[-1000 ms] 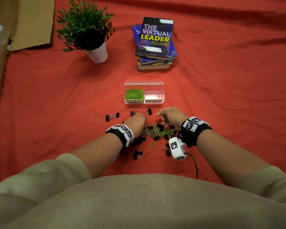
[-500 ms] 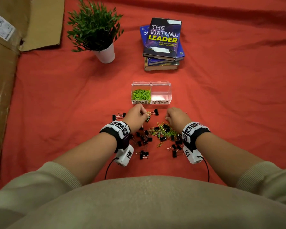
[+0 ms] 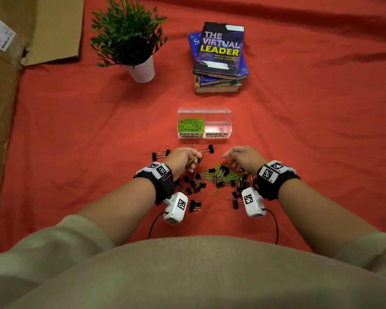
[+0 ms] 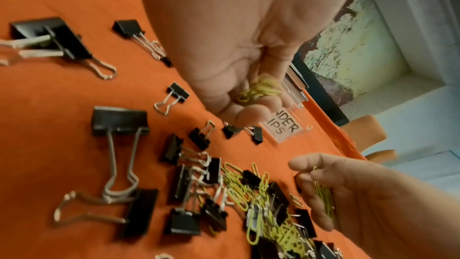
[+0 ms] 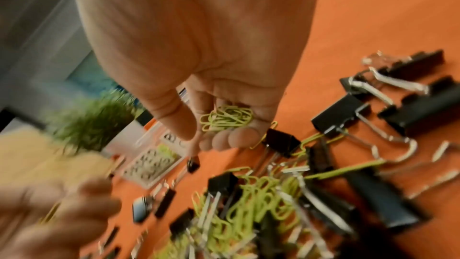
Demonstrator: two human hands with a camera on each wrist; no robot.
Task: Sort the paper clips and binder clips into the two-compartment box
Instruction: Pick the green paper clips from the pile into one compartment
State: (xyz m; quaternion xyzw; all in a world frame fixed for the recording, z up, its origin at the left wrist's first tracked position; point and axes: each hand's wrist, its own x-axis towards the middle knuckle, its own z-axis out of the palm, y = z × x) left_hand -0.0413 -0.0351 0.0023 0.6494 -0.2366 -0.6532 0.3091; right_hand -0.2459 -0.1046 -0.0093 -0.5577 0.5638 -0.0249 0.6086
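My left hand [image 3: 180,159] is curled around a small bunch of green paper clips [image 4: 259,91]; the left wrist view shows them bunched against the palm under bent fingers. My right hand [image 3: 243,158] is closed on its own cluster of green clips [image 5: 227,118], cupped in the palm with the thumb [image 5: 174,117] folded beside them. Both hands hover just above the red tabletop [image 3: 310,141], near each other but apart.

Between and just behind my hands lies the mixed pile [image 3: 223,176] of loose green paper clips and black binder clips, tangled together. More binder clips [image 3: 193,185] are scattered behind my left hand, and a pair [image 3: 159,154] sits just to its left. One binder clip [image 3: 207,149] lies ahead, between my hands and the box.

The two-compartment box [image 3: 204,123] stands just beyond my fingertips. Its left compartment, labelled for paper clips, holds a heap of green clips [image 3: 191,124]; I see no clips in the right one, labelled for binder clips.

Further ahead of my left hand stands a potted plant [image 3: 129,39], and ahead of my right hand a stack of books [image 3: 220,56].
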